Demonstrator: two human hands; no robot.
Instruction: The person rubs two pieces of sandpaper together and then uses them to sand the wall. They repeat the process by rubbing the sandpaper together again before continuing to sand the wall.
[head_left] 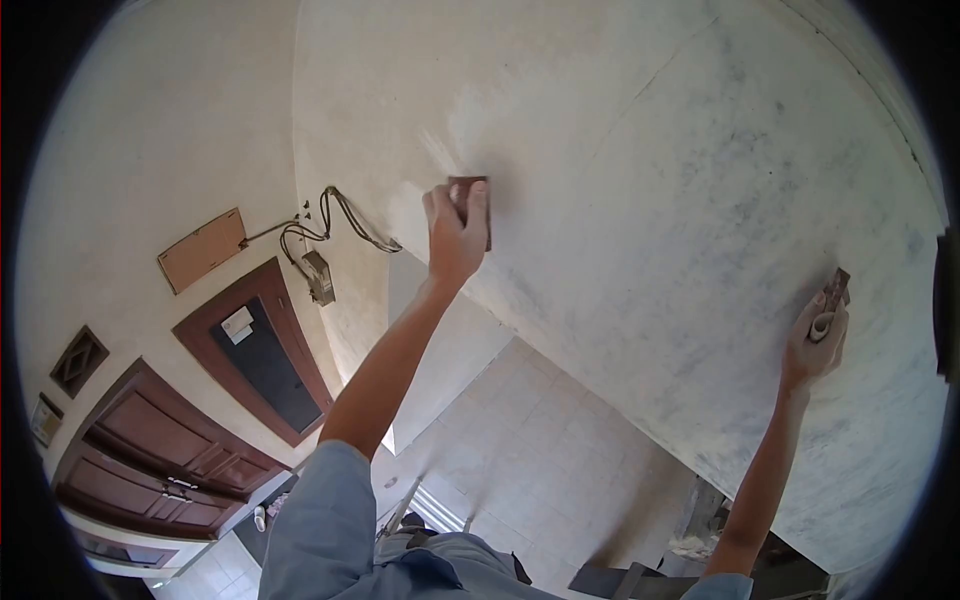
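Note:
My left hand presses a reddish-brown piece of sandpaper flat against the pale wall, its fingers spread over the sheet. Around that spot the surface carries whitish, powdery smears. Farther right, my right hand is closed around a second brown piece, which looks like folded sandpaper with a pale curled end. It is at the wall too, where grey-blue mottled patches show. Dust whitens the fingers of both hands.
Loose dark cables hang from the wall near a metal box. A cardboard panel, a dark-framed window and brown double doors are at left. Far below lies the tiled floor, with a ladder-like white object.

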